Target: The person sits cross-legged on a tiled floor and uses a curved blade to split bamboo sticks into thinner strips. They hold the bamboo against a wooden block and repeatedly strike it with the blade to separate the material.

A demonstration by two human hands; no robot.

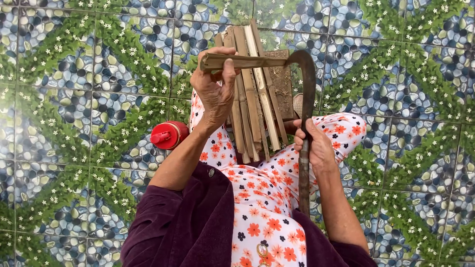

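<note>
Many glossy tiles (64, 99) cover the floor, printed with blue-grey pebbles crossed by diagonal bands of green leaves and small white flowers. The person sits on this floor, seen from above, in a dark purple sleeved top (193, 227) and white trousers (262, 198) patterned with orange and black flowers.

Across the lap lies a bundle of split bamboo slats (255, 99), long, flat and pale brown, fanned slightly and pointing away from the body. Its far end rests against a dark, rough block (283, 81), partly hidden behind the slats. A red plastic bottle cap (168, 134), round and smooth, sits on the floor just beside the person's left thigh, well clear of the work.

The left hand (215, 84) is raised above the bundle, wrist bent, its grip closed tight round one end of a single bamboo strip (247, 61) held level. The right hand (314, 146) sits lower, by the right knee, its grip wrapped fully round the worn handle of a hooked knife (306, 104). The handle runs up from the lap, and the dark, curved metal blade arches over to meet the far end of the strip. The strip crosses in front of the bundle's upper slats, hiding part of them.
</note>
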